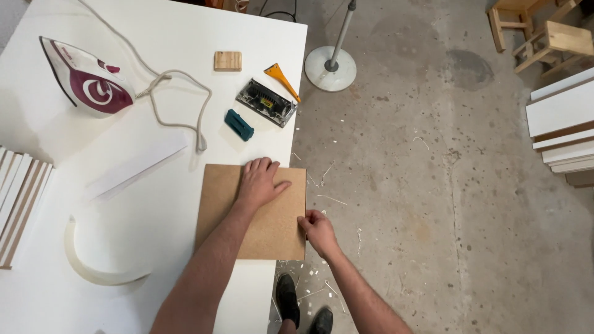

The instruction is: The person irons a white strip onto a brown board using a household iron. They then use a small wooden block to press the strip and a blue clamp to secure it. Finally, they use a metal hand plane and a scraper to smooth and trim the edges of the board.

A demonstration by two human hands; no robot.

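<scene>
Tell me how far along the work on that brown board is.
Looks done: the brown board lies flat at the white table edge, with the iron, the curled strip of edge tape and the trimming tools set out. In hand: the left hand presses the board flat while the right hand pinches its right edge. Left: whether that edge has tape on it cannot be told from here.

Grey concrete floor is showing stains and scattered white scraps. A white table is filling the left side. A round white stand base is sitting by it. Wooden stools, possibly, are standing top right; white boards are stacking below them.
</scene>
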